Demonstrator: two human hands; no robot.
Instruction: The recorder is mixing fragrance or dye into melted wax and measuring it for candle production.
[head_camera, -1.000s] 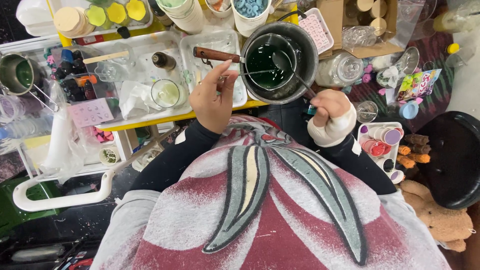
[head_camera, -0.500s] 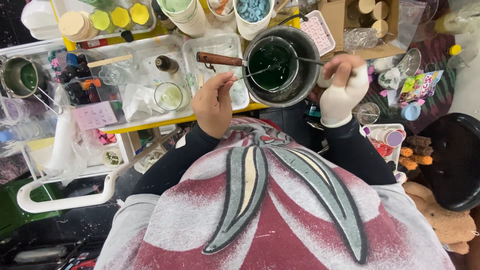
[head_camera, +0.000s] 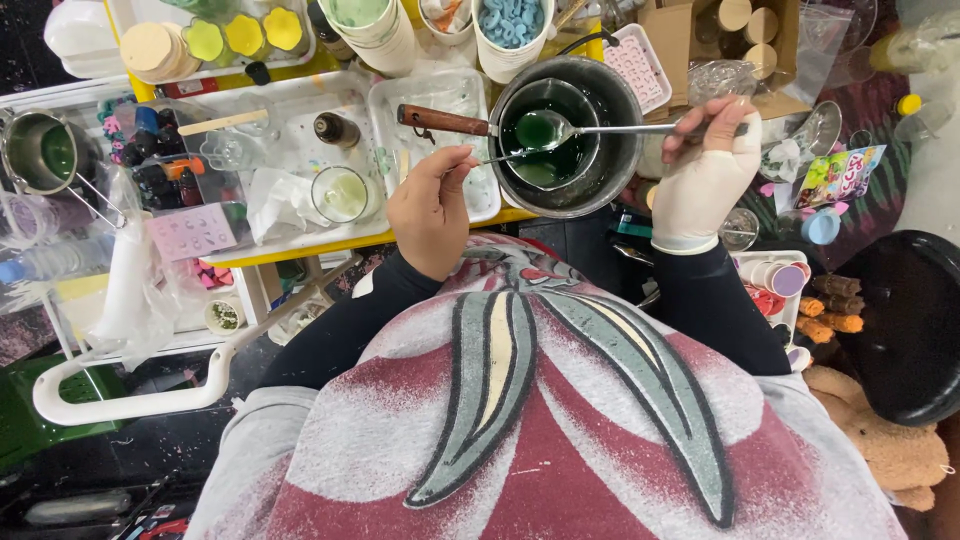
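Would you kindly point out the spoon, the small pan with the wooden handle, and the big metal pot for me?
spoon (head_camera: 556, 129): head view, on its bowl, filled with green liquid.
small pan (head_camera: 443, 120): head view, on its wooden handle.
big metal pot (head_camera: 622, 110): head view, on its right rim.

Hidden or cut off: thin tool's grip inside the left hand (head_camera: 432, 208); spoon (head_camera: 600, 129) handle end under the gloved right hand (head_camera: 703, 170); cups beyond them cropped by the top edge.

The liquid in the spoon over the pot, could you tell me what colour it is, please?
Green, like the liquid in the pot below the spoon; the head view shows it.
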